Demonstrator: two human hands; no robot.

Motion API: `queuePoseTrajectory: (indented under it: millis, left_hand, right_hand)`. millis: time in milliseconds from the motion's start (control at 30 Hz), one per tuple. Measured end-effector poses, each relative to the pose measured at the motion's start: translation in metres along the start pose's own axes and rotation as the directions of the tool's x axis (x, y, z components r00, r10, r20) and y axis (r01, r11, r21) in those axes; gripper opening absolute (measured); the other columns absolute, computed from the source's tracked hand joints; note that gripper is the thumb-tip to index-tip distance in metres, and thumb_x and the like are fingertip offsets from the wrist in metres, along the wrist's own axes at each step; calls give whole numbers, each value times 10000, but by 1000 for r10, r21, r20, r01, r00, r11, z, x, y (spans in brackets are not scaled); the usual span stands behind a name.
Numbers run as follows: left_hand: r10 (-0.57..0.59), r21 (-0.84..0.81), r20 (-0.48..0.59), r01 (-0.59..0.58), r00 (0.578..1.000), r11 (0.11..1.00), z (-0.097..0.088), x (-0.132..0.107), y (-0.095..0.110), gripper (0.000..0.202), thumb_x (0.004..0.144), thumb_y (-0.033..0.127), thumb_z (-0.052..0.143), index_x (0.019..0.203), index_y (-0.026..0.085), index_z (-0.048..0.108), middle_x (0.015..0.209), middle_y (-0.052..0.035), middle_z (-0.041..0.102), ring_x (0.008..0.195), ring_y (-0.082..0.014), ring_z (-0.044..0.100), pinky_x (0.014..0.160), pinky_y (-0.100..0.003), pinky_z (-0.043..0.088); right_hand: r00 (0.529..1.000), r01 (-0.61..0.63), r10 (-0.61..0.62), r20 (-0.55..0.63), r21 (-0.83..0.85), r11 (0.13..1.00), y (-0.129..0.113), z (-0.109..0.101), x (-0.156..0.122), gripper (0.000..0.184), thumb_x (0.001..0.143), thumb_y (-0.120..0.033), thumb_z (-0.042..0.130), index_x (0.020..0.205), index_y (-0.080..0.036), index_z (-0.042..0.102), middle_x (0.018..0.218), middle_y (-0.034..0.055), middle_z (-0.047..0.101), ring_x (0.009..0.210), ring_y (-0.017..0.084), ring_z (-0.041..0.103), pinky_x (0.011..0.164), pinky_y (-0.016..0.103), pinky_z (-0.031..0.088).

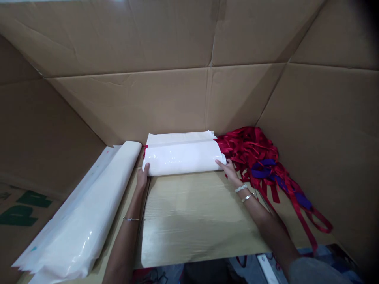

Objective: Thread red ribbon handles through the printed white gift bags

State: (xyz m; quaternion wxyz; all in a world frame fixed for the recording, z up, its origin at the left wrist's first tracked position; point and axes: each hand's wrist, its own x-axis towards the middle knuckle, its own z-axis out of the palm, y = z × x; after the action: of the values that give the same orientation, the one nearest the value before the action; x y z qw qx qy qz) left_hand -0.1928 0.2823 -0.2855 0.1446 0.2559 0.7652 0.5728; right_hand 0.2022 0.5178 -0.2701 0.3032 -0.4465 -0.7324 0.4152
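Against far cardboard wall [148, 102]: white roll [182, 157] already formed, lying crosswise. Left hand [142, 176] and right hand [226, 169] on opposite ends, well apart, grip unclear. Tan board [195, 221] bare in front. Second white roll [79, 213] alongside at left; red straps [248, 150] heaped at right, not yet handled.

We take this for a packing or workshop space, not a home: big sheets of brown corrugated cardboard [166, 39] wall it in like a makeshift booth, and we see green printed lettering [26, 209] on one lower sheet. A glossy white roll [180, 157] and a heap of red straps [248, 154] lie at the back of a plastic-covered board [198, 225]
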Motion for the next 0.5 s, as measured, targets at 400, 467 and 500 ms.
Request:
queuePoseTrajectory:
  millis: [400, 467, 500]
  left_hand:
    - [3, -364, -42, -18, 999, 931, 18, 4, -20, 863, 697, 786, 757, 1185, 75, 734, 1217, -186, 751, 1239, -411, 647, 1111, -535, 504]
    - [40, -367, -70, -63, 997, 928, 19, 4, -20, 852, 736, 761, 748, 1253, 84, 713, 1281, -183, 730, 1267, -400, 634, 1124, -522, 495]
    - [60, -363, -79, -85, 995, 928, 19, 3, -21, 843, 758, 752, 738, 1280, 92, 701, 1308, -180, 719, 1285, -393, 624, 1133, -515, 489]
  right_hand:
    - [977, -54, 122, -173, 355, 933, 26, 36, 18, 644, 855, -600, 723, 1361, -210, 642, 1367, 91, 693, 1301, 304, 612, 1181, 446, 444]
    - [977, -72, 140, -161, 367, 928, 30, 42, 22, 732, 797, -643, 723, 1361, -184, 632, 1382, 114, 685, 1308, 322, 610, 1204, 467, 419]
    - [977, -76, 143, -158, 368, 927, 32, 44, 24, 748, 782, -654, 719, 1354, -180, 632, 1385, 120, 682, 1307, 326, 611, 1206, 468, 417]
